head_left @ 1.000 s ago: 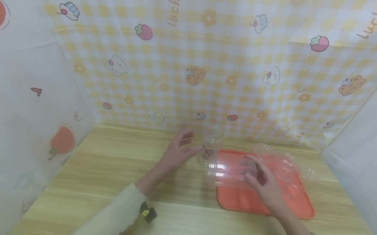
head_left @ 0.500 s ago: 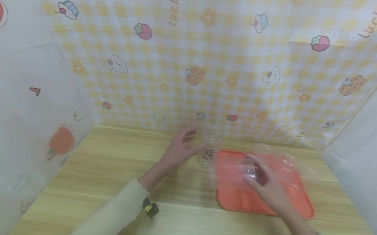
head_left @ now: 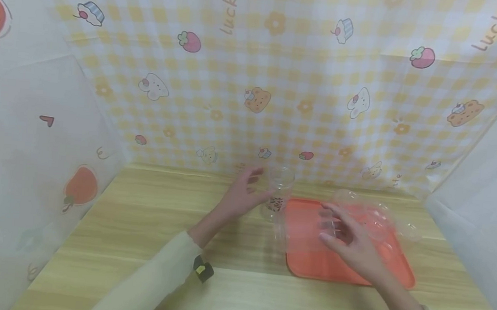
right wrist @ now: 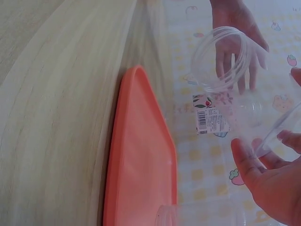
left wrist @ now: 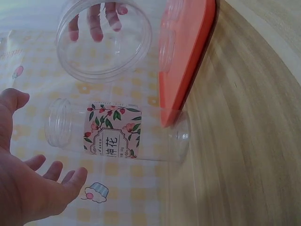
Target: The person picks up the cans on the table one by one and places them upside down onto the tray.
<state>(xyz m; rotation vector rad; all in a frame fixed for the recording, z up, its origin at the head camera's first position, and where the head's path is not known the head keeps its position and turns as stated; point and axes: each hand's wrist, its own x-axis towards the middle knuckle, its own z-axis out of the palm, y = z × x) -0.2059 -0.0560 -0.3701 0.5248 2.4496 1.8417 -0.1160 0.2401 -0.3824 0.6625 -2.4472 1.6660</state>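
Note:
My right hand point(head_left: 353, 241) grips the base end of a clear plastic jar point(right wrist: 247, 125), held sideways over the tray with its open mouth facing left. That jar's round rim point(left wrist: 82, 75) shows large in the left wrist view, with right-hand fingers visible through it. Upright behind it stands a second clear jar point(left wrist: 164, 136), without a lid, bearing a flower-patterned label point(head_left: 276, 204). My left hand point(head_left: 245, 193) is spread beside this labelled jar, fingers loosely bent, thumb overlapping its side in the head view. Nothing is in the left hand's palm point(left wrist: 33, 188).
An orange-red tray point(head_left: 310, 267) lies at right on the wooden table point(head_left: 146, 225). Several clear plastic pieces point(head_left: 376, 228) sit on its right half, and one point(head_left: 409, 231) lies past its right edge. A checked cloth point(head_left: 233, 124) hangs along the back.
My left hand has moved slightly right and up, closer to the labelled jar. The clear jar in my right hand has tilted a little, while the labelled jar stays in place.

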